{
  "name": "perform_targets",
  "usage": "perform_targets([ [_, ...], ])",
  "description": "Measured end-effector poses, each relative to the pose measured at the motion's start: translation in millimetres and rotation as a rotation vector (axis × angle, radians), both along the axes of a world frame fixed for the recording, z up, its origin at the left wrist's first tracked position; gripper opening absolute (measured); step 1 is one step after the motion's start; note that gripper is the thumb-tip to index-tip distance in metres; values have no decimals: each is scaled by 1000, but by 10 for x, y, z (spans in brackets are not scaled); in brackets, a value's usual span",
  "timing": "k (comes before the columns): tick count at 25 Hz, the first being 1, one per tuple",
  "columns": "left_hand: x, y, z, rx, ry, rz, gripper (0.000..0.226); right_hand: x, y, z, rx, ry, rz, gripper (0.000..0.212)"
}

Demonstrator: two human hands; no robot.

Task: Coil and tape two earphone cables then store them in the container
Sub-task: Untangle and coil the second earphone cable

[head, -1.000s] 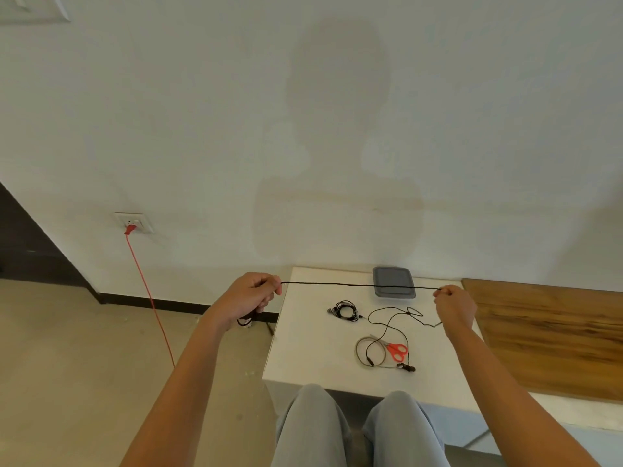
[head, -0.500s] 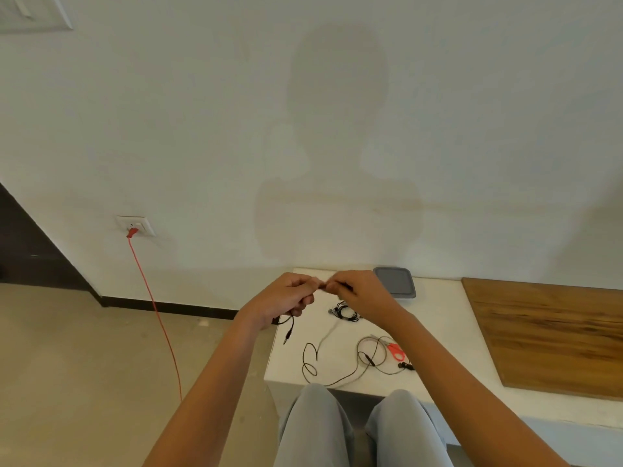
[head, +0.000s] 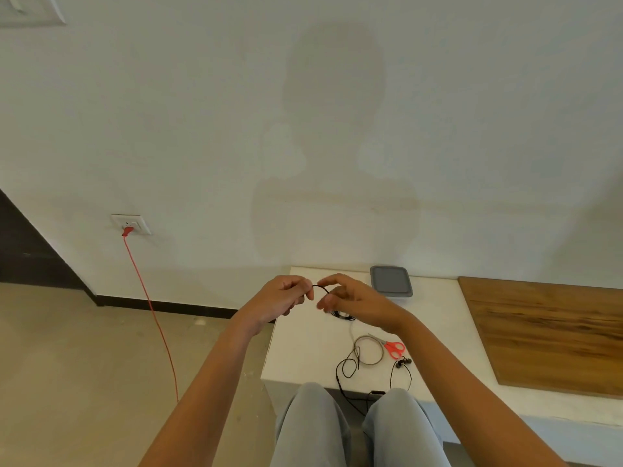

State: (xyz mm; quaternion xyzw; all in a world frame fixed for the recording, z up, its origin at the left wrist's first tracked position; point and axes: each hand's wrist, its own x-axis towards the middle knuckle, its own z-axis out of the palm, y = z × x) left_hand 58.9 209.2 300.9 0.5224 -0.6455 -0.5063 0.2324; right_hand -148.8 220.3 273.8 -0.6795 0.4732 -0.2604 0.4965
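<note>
Wall socket (head: 130, 224), left of centre, red cord (head: 151, 311) plugged in, trailing down to the floor. Red-handled scissors (head: 392, 348), lower centre, on white surface (head: 303, 348). Wooden board (head: 553, 335), right side.

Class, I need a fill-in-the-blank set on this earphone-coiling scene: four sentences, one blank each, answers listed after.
1. The scissors on the white table have ____ handles.
2. The grey container has its lid ____.
3. The red cord plugs into a wall ____.
4. Both the left hand and right hand pinch a ____ cable.

Answers: red; on; socket; black
</note>
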Motion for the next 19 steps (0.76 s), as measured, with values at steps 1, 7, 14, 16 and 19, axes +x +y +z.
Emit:
perform_targets([
  [1,-46,9,35,-14,6,2,34,79,9,16,-9,-76,6,17],
  [7,276,-94,90,-217,21,434,28,-210,-66,-20,123,-356,-249,29],
  [14,685,-293,-369,-104,-611,350,49,-395,-112,96,160,-342,-352,28],
  [16,269,-226,-285,-218,-360,287,66,-204,-105,139,126,-207,-264,28],
  [19,-354,-65,-91,-133,87,54,64,4,-101,160,101,-121,-205,30],
])
